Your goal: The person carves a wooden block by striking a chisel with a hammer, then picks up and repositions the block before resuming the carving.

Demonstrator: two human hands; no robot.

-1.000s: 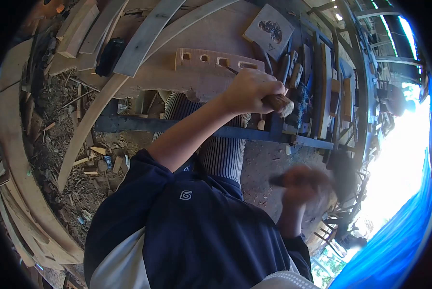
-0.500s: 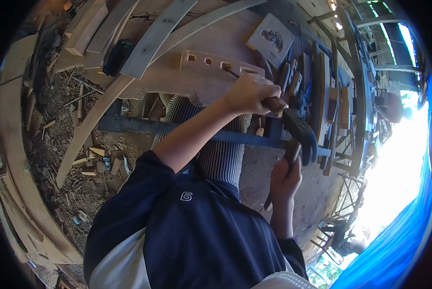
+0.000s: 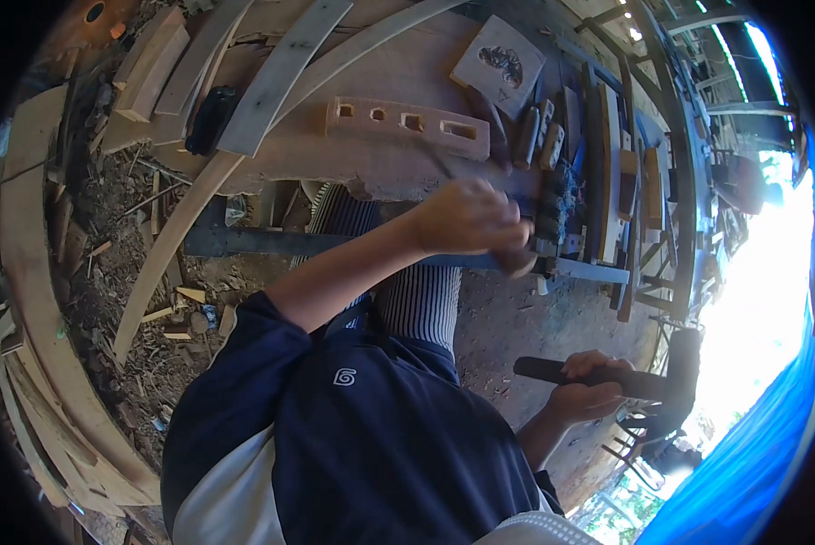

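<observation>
My left hand (image 3: 469, 218) is closed round a wooden-handled chisel (image 3: 514, 262), smeared by motion. Its thin blade points back toward a wooden block (image 3: 391, 120) with several square and rectangular holes, and is apart from it. That block lies on a broad wooden bench slab (image 3: 289, 163). Lower down at the right, my right hand (image 3: 591, 389) grips the handle of a dark mallet (image 3: 683, 368), its head out to the right, away from the chisel.
A square board with a carved hollow (image 3: 501, 68) lies at the slab's far right, near several tool handles (image 3: 544, 136). Long curved planks (image 3: 285, 73) cross the left part. Wood scraps (image 3: 189, 318) litter the ground; a blue sheet (image 3: 744, 481) hangs at right.
My left hand has drawn the chisel out of the block's hole and toward me. My right hand has swung the mallet down and right, away from the chisel's end.
</observation>
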